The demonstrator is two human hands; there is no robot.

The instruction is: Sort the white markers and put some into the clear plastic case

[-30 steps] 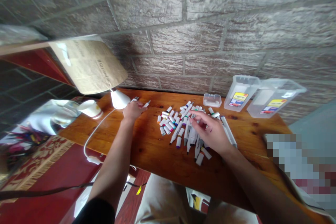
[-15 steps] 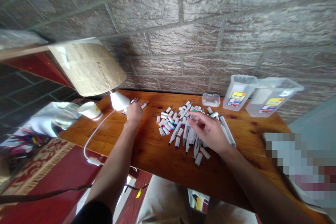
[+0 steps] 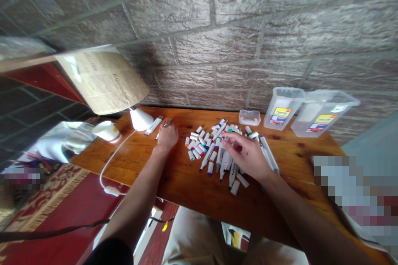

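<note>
A pixelated block [image 3: 354,198] at four o'clock hides whatever lies at that end of the wooden table [image 3: 186,182]. A smaller pixelated patch [image 3: 21,175] sits at nine o'clock, against the frame's edge. The right hand [image 3: 248,156] lies over the three o'clock side of the marker pile [image 3: 208,149], covering the markers beneath; whether it grips one cannot be told. The left hand [image 3: 167,136], at nine o'clock from the pile, has something slim and pale [image 3: 167,123] at its twelve o'clock, too small to identify. Both forearms run off the bottom edge. The labels on the left clear tub [image 3: 284,107] and the right clear tub [image 3: 323,112] at two o'clock, and the print on the brown paper [image 3: 104,80], are unreadable.
</note>
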